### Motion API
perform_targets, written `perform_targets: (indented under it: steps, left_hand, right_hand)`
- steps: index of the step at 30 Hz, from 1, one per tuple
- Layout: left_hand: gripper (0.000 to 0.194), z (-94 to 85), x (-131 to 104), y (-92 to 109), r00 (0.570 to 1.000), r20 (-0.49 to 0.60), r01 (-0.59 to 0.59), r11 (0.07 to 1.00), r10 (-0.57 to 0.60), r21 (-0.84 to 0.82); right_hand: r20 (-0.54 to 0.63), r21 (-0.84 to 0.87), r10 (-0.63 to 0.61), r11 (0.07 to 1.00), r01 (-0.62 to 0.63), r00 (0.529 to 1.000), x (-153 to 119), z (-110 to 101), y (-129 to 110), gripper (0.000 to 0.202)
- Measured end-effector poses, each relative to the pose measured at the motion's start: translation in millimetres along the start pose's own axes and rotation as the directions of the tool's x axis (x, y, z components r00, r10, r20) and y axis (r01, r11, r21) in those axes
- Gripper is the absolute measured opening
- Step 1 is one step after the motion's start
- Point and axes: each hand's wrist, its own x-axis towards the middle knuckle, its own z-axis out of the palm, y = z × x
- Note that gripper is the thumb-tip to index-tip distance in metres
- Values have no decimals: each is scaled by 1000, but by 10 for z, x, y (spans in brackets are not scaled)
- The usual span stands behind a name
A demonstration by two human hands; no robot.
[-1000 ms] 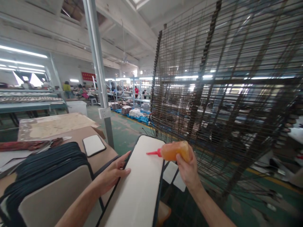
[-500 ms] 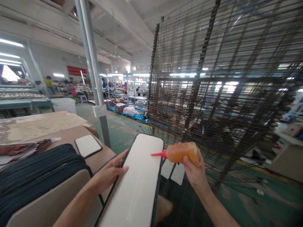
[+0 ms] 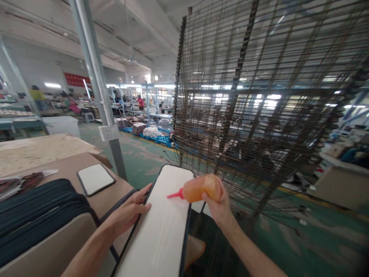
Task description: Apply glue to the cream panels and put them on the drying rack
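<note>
A long white panel with rounded corners and a dark edge (image 3: 164, 223) slants up from the bottom of the view. Its left edge is gripped by my left hand (image 3: 129, 211), thumb on the white face and fingers underneath. My right hand (image 3: 220, 204) is wrapped round a squeeze bottle (image 3: 200, 188) of amber liquid, held nearly level. The bottle's red nozzle (image 3: 175, 195) points left, over the upper part of the white face; whether its tip touches cannot be made out. Faint shiny streaks run along the panel's lower face.
A stack of dark-edged panels (image 3: 43, 219) stands at left. Behind it, a smaller white panel (image 3: 95, 179) lies on a brown table (image 3: 69, 165). A grey post with a socket box (image 3: 108, 133) rises beyond. A large wire rack (image 3: 253, 96) fills the right.
The bottle has moved left and slightly down, its nozzle now further in over the panel. My left hand keeps its hold, and the whole view has shifted a little.
</note>
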Motion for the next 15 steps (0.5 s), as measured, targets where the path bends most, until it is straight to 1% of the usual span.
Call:
perform_targets:
  steps: [2,3,4,5,6,7,8,9,10,11,12,13,15]
  left_hand:
    - [105,-6,106,-72,998,-56,24,1000,-23,3]
    - [104,-14,173,-126,995,-94,37,999,-36,14]
    - [102,-20,247,-188,990,-136,49,998,-45,32]
    - [99,-20,329,-258,983,-174,62,997,-52,56]
    - [98,-10,416,-334,976,-205,86,993,-68,78]
    - [96,13,506,-414,969,-234,107,990,-82,96]
    - [95,54,597,-498,962,-250,140,985,-111,104]
    - [95,113,688,-586,954,-261,175,979,-143,101]
    - [96,191,775,-678,948,-266,206,974,-175,91]
    - [98,286,857,-774,941,-266,237,968,-209,78]
    - [101,396,935,-875,936,-260,262,963,-237,67]
    - [102,517,1008,-982,933,-247,284,957,-262,61]
    - [103,778,1144,-1225,929,-214,323,944,-303,64]
  right_hand:
    - [55,-7,88,996,-88,995,-298,-30,-15,62]
    - [121,4,148,989,-150,981,-461,-46,-38,64]
    - [199,39,230,969,-242,953,-602,-70,-68,66]
    - [205,78,251,959,-271,946,-706,-112,-102,67]
    - [167,140,256,950,-280,952,-765,-181,-141,67]
    - [64,208,241,946,-249,968,-783,-286,-187,65]
    - [-84,270,219,944,-189,972,-770,-429,-240,61]
    - [-244,319,208,940,-124,947,-739,-609,-305,55]
    - [-390,353,208,933,-63,897,-707,-819,-382,48]
    - [-507,374,219,927,-17,834,-686,-1049,-470,40]
    - [-598,388,233,921,22,767,-685,-1291,-566,32]
    - [-667,400,246,915,60,703,-711,-1536,-665,27]
    - [-779,410,267,902,138,567,-848,-2012,-848,20]
